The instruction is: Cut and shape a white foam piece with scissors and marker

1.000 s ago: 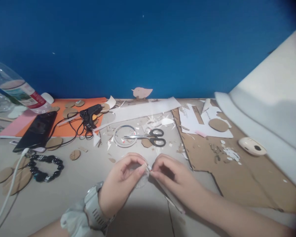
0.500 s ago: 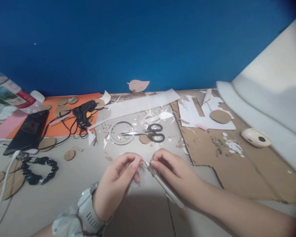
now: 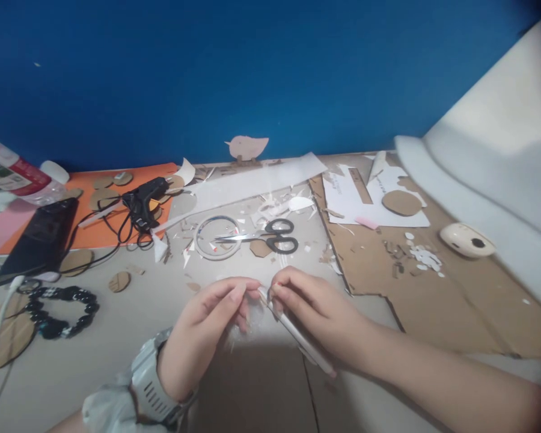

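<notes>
My left hand point(image 3: 210, 322), wearing a pale watch point(image 3: 155, 379), has its thumb and index finger pressed together; what is between them is too small to make out. Facing it, my right hand point(image 3: 315, 307) pinches close to the upper end of a long thin white stick-like piece point(image 3: 304, 344). That piece slants down to the right below the right hand, its upper tip lying between both sets of fingertips. Crumpled clear plastic point(image 3: 252, 325) shows behind the left fingers. Beyond the hands are black-handled scissors point(image 3: 279, 236), their blades over a tape ring point(image 3: 198, 240).
At left are a black glue gun point(image 3: 144, 201) on orange paper point(image 3: 112, 234), a phone point(image 3: 38, 237), a bottle point(image 3: 15, 171) and a beaded bracelet point(image 3: 63, 307). A pink bird cutout point(image 3: 247, 148) stands at the back. Cardboard point(image 3: 451, 313) with scraps covers the right.
The view has shifted slightly, so most things sit a little further left and higher. My fingertips remain close together, the left ones now nearer the tip of the white piece.
</notes>
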A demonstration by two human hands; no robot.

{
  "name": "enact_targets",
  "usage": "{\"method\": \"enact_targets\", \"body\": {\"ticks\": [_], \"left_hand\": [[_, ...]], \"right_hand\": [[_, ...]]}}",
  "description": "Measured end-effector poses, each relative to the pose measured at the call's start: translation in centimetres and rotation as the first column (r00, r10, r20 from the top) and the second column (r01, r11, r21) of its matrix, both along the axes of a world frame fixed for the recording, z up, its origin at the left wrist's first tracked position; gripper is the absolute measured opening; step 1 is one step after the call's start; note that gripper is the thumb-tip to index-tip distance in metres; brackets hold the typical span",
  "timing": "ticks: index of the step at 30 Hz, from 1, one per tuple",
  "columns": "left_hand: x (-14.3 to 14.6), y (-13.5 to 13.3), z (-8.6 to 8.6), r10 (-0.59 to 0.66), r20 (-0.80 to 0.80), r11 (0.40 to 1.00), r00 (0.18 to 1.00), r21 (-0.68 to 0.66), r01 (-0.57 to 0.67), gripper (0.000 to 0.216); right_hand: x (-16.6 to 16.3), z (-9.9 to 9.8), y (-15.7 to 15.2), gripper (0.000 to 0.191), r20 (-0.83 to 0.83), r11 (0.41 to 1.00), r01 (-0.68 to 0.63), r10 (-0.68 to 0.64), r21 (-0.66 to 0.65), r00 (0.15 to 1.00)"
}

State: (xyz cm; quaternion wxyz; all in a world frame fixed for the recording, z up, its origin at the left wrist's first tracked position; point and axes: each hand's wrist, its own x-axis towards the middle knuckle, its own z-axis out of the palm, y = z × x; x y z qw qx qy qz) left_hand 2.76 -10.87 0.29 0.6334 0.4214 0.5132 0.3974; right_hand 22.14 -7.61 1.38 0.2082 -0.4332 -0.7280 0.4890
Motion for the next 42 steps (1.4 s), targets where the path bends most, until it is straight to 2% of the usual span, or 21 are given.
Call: {"method": "enact_targets", "body": {"ticks": [3, 8, 13, 21, 28, 36, 42], "left_hand": [[0.0, 0.1, 0.0, 0.017, 0.004, 0.999, 1.0, -0.03, -0.017, 0.022], [0.5, 0.1, 0.5, 0.057, -0.006, 0.998, 0.998, -0.038, -0.057, 0.022], [0.8, 0.0, 0.5, 0.111, -0.011, 0.994, 0.994, 0.006, -0.111, 0.041], [1.1, -0.3, 0.7, 0.142, -0.007, 0.989, 0.99, -0.03, -0.142, 0.048], [0.9, -0.1, 0.7, 0.06, -0.042, 0.996, 0.997, -0.068, -0.063, 0.05], [0.7, 0.1, 0.0, 0.029, -0.023, 0.999, 0.999, -0.028, -0.029, 0.054], [0.8, -0.1, 0.5, -0.002, -0.022, 1.0, 1.0, -0.016, 0.002, 0.052]], "right_hand": [[0.2, 0.4, 0.1, 0.021, 0.014, 1.0, -0.001, 0.001, -0.005, 1.0], [0.6, 1.2, 0.1, 0.027, 0.097, 0.974, -0.125, 0.146, -0.189, 0.985], [0.4, 0.7, 0.2, 0.019, 0.109, 0.971, -0.235, 0.229, 0.045, 0.967], [0.3, 0.1, 0.1, 0.018, 0.124, 0.99, -0.141, 0.136, 0.031, 0.983], [0.2, 0.1, 0.0, 0.018, 0.118, 0.99, -0.141, 0.14, 0.004, 0.983], [0.3, -0.4, -0.1, 0.021, 0.084, 0.992, -0.082, 0.09, -0.092, 0.992], [0.3, -0.2, -0.2, 0.021, 0.062, 0.991, -0.084, 0.091, -0.106, 0.994]]}}
